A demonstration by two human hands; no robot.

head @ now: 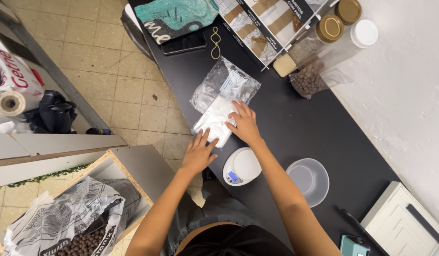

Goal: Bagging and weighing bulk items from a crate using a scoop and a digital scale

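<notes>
Scale (242,166), hands (219,137) on bags (214,118) nr edge

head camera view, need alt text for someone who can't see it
Seen from above, a person's left hand and right hand press flat on a stack of clear plastic bags on a black counter. Near them sit a small white digital scale and an empty clear bowl.
</notes>
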